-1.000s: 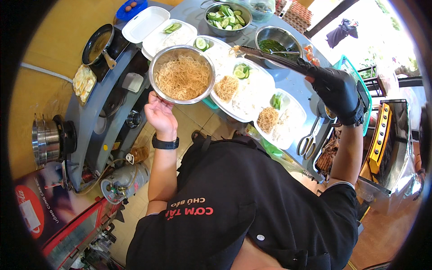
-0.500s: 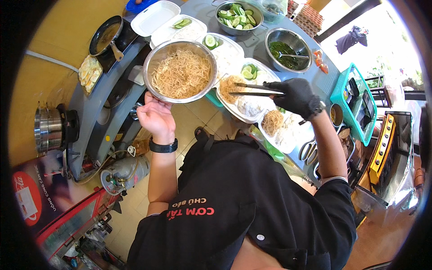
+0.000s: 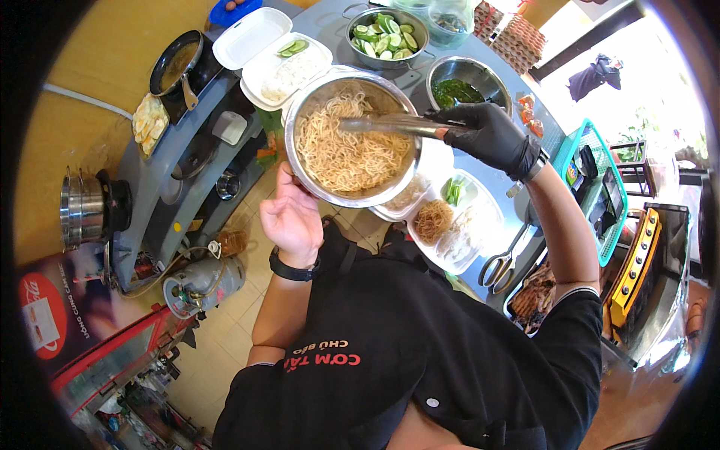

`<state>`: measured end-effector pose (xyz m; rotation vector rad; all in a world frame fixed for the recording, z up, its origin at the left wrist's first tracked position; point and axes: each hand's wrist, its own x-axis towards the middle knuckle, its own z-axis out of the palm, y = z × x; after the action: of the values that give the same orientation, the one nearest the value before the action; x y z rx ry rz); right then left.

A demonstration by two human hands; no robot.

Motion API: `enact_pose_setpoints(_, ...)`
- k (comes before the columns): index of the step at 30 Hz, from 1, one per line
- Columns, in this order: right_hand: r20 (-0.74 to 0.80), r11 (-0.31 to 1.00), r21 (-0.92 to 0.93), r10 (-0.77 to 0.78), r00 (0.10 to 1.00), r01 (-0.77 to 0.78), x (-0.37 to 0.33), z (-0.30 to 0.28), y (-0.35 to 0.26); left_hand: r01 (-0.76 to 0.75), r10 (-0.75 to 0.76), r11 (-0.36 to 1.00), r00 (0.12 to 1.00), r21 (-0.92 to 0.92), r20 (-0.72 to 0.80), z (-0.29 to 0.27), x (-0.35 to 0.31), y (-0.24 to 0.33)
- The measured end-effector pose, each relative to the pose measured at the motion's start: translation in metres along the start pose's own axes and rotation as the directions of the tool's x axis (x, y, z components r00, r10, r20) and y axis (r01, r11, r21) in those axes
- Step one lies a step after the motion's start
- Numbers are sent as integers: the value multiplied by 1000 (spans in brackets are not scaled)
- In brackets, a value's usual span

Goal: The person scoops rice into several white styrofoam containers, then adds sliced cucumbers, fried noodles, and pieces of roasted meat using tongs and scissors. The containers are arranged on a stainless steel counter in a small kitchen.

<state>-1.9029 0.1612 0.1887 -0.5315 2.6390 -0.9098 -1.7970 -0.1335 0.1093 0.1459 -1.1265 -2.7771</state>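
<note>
My bare left hand (image 3: 292, 217) holds a steel mixing bowl (image 3: 405, 161) from below, its thumb side at the rim. Light brown noodles (image 3: 349, 146) fill the bowl. In a black glove, my right hand (image 3: 495, 139) grips metal tongs (image 3: 386, 124), whose tips reach over the noodles. Whether the tips pinch any strands, I cannot tell. Below the bowl's right side lies an open white foam box (image 3: 487, 217) with a noodle clump, white rice and green slices. Another foam box (image 3: 251, 82), with rice and cucumber, stands beyond the bowl's left. The bowl partly hides further boxes.
Farther back stand a pot of cucumber slices (image 3: 386, 56) and a steel bowl of green sauce (image 3: 480, 71). Scissors (image 3: 501, 266) and a tray of grilled meat (image 3: 532, 296) lie at the right, near a teal basket (image 3: 589, 142). A frying pan (image 3: 180, 64) sits far left.
The noodle bowl has moved right, now covering boxes that showed before. My right hand has brought the tongs from a box up over the bowl.
</note>
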Motion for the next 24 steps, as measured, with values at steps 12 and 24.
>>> enact_pose_setpoints(12,33,736,-640,-261,965,221,-37,-5,-76,49,-49,998,999,-33,4,-13,22,-7)
enact_pose_setpoints(24,-81,788,-501,-454,887,358,69,53,-127,95,-97,995,993,29,70,-72,86,84)
